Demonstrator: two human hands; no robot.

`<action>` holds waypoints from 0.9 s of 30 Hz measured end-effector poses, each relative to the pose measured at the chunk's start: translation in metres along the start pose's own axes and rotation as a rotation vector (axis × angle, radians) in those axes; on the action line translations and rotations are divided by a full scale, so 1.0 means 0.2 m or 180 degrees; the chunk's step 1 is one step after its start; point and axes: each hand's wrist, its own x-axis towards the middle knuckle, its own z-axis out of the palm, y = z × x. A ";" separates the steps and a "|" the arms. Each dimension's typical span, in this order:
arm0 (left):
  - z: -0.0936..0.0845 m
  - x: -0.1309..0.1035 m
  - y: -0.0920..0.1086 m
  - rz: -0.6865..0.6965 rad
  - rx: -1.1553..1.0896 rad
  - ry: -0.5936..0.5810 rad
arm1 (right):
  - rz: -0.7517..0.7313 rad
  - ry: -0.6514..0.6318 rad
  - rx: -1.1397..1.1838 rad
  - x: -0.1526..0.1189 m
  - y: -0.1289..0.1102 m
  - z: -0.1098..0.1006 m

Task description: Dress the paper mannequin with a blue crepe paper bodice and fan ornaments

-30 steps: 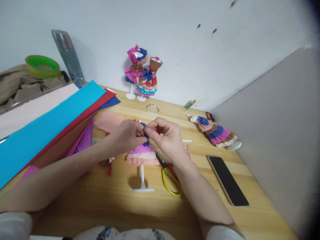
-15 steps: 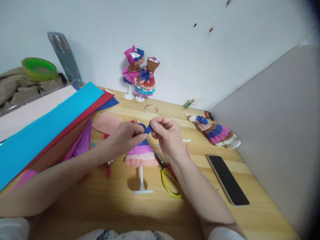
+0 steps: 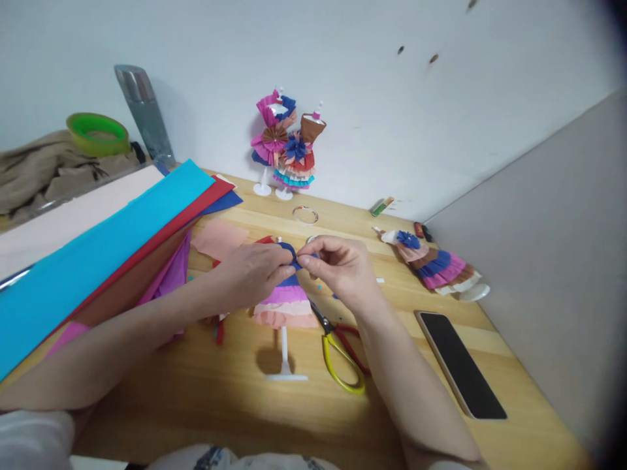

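Fingertips of my left hand and my right hand meet and pinch a small piece of blue crepe paper, mostly covered by the fingers. Just under them lies a small dress form on its back, dressed in blue, purple, pale and peach ruffles, its white stand pointing toward me. My hands partly hide its top. Scissors with one yellow and one red handle rest beside its skirt, close to my right wrist.
Folded crepe paper sheets fill the left side. A phone lies at right, below another dressed form on its side. Two dressed forms stand by the wall. Behind the sheets are a bottle and a green tape roll.
The blue paper, visible between my fingers before, is now mostly hidden by them. My fingertips have drawn together. The whole view has shifted, moving the scene slightly right.
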 end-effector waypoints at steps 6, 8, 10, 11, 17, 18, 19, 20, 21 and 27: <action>0.05 0.03 -0.04 -0.0218 -0.1473 0.0048 | -0.0077 0.0143 0.0079 0.01 -0.02 0.03; 0.06 0.04 -0.05 -0.0427 -0.1852 -0.0023 | -0.0088 0.0102 0.0066 0.01 -0.02 0.02; 0.05 0.03 -0.06 -0.0508 -0.1891 0.0046 | -0.0139 0.0041 0.0050 0.00 -0.01 0.01; 0.05 0.03 -0.06 -0.0476 -0.1816 0.0121 | -0.0201 0.0004 0.0022 0.00 -0.01 0.00; 0.02 0.01 -0.04 -0.0125 -0.1244 0.0357 | -0.1054 -0.0104 -0.0863 -0.01 0.00 -0.04; 0.02 0.01 -0.04 -0.0101 -0.1228 0.0381 | -0.1110 -0.0084 -0.0979 -0.01 0.00 -0.04; 0.02 0.01 -0.04 -0.0080 -0.1218 0.0415 | -0.1118 -0.0062 -0.1045 0.00 0.00 -0.05; 0.02 0.01 -0.04 -0.0064 -0.1210 0.0461 | -0.1099 -0.0045 -0.1073 0.00 0.00 -0.05; 0.02 0.01 -0.04 -0.0054 -0.1196 0.0495 | -0.1072 -0.0043 -0.1087 0.00 0.00 -0.05; 0.02 0.01 -0.02 -0.0043 -0.1045 0.0589 | -0.0972 0.0001 -0.1227 -0.01 0.01 -0.04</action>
